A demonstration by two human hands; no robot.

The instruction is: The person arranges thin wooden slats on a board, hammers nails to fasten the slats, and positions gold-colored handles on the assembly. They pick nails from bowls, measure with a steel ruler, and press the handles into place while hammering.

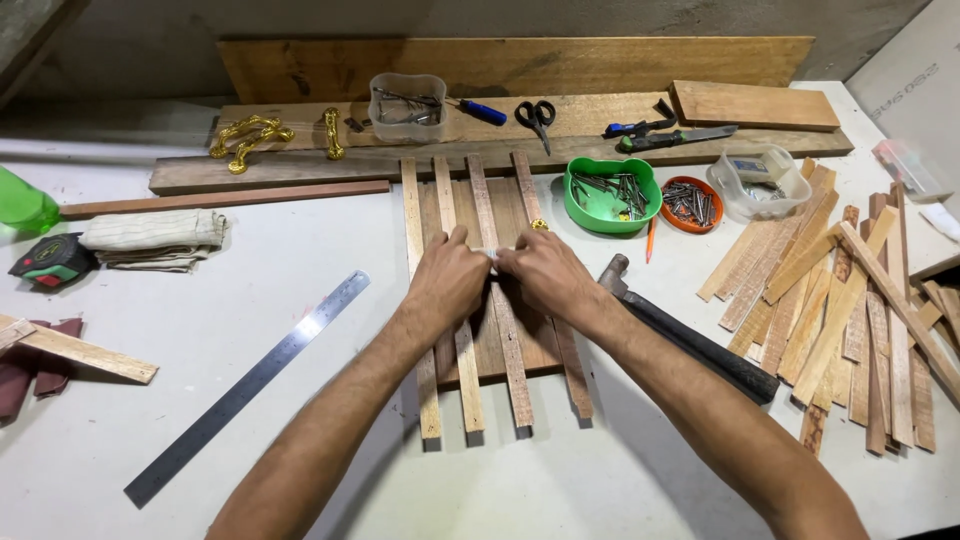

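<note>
Wooden slats (pixel 497 300), four narrow strips laid side by side across a darker board (pixel 488 340), lie directly beneath both hands on the white tabletop (pixel 300 290).

Head view: the left hand (pixel 447 282) and the right hand (pixel 541 276) meet knuckle to knuckle over the middle slats, fingers curled down and pinching a small pale piece (pixel 491 254) between their tips; what that piece is cannot be told. Both hands are closed in this pinch and press on the slats.

Just right of the right hand, a hammer (pixel 690 335) lies with its head near the wrist and its dark handle running along the forearm. Beyond the right hand stand a green bowl of nails (pixel 611 195), an orange dish of nails (pixel 691 204) and a clear tub (pixel 760 182). Farther right, well apart from that hand, lies a loose heap of spare strips (pixel 850 320).

Left of the left hand, a steel ruler (pixel 250 385) lies diagonally; farther left are a folded cloth (pixel 155 238) and a tape measure (pixel 52 260). Beyond both hands, planks carry brass handles (pixel 250 138), scissors (pixel 537 118) and a knife (pixel 675 138).
</note>
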